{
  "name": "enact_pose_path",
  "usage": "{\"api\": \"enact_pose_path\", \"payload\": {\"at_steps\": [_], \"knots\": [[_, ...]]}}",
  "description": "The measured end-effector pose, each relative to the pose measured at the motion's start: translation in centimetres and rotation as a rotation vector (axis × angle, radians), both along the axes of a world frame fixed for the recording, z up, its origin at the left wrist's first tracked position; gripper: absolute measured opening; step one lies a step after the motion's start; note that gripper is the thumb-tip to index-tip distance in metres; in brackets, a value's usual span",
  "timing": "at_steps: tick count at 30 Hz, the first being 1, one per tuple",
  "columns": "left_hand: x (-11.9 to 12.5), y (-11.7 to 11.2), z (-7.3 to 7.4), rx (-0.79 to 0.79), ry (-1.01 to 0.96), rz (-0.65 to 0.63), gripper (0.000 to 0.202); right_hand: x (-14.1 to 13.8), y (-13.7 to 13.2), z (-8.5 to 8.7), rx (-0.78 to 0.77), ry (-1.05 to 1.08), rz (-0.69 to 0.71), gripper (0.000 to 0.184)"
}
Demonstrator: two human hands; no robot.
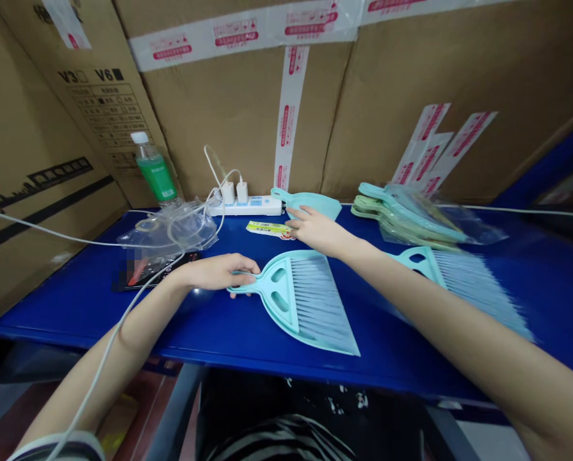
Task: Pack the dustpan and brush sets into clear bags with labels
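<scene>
My left hand (pixel 221 271) is closed around the handles of a turquoise dustpan (pixel 346 340) with a matching hand brush (pixel 286 294) lying in it, blue-grey bristles pointing right. Stretched toward the back of the table, my right hand (pixel 317 232) has its fingers extended and apart. Its fingertips are over the edge of a second turquoise dustpan (pixel 327 205) and close to a yellow-green printed label card (pixel 267 228). Whether they touch either one I cannot tell. Another turquoise hand brush (pixel 423 264) lies on the right, partly hidden by my right forearm.
On the blue table (pixel 209 326) stand a bottle with a green label (pixel 157 173) and a white power strip (pixel 252 206) with plugged-in chargers. Crumpled clear plastic (pixel 190 224) and a white cable lie left. Bagged dustpan sets (pixel 415 214) lie back right. Cardboard (pixel 238 115) walls the back.
</scene>
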State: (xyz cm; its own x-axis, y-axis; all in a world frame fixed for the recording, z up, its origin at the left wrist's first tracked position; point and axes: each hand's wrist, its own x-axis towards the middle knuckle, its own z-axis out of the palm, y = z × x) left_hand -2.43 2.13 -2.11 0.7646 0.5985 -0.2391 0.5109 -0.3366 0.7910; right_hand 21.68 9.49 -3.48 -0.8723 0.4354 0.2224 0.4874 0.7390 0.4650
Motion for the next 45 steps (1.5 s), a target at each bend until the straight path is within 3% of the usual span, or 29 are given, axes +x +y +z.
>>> {"api": "enact_pose_path", "payload": {"at_steps": [11, 20, 32, 36, 42, 45], "knots": [[0.0, -0.1, -0.1, -0.003, 0.005, 0.010, 0.033, -0.1, 0.2, 0.8, -0.014, 0.077, 0.041, 0.025], [-0.1, 0.0, -0.2, -0.015, 0.008, 0.007, 0.035, 0.7, -1.1, 1.8, -0.261, 0.318, 0.014, 0.024], [0.2, -0.1, 0.1, -0.042, 0.006, 0.011, 0.039, 4.7, -9.2, 3.6, -0.531, 0.590, 0.116, 0.025], [0.4, -0.1, 0.0, -0.059, 0.022, 0.021, 0.038, 4.6, -10.1, 3.0, -0.653, 0.576, 0.124, 0.024], [0.3, -0.1, -0.2, -0.062, 0.022, 0.032, 0.036, 4.8, -10.6, 3.4, -1.006, 0.436, 0.098, 0.025], [0.3, -0.1, -0.1, -0.057, 0.025, 0.029, 0.036, 5.8, -9.9, 2.9, -0.902, 0.442, -0.013, 0.039]]}}
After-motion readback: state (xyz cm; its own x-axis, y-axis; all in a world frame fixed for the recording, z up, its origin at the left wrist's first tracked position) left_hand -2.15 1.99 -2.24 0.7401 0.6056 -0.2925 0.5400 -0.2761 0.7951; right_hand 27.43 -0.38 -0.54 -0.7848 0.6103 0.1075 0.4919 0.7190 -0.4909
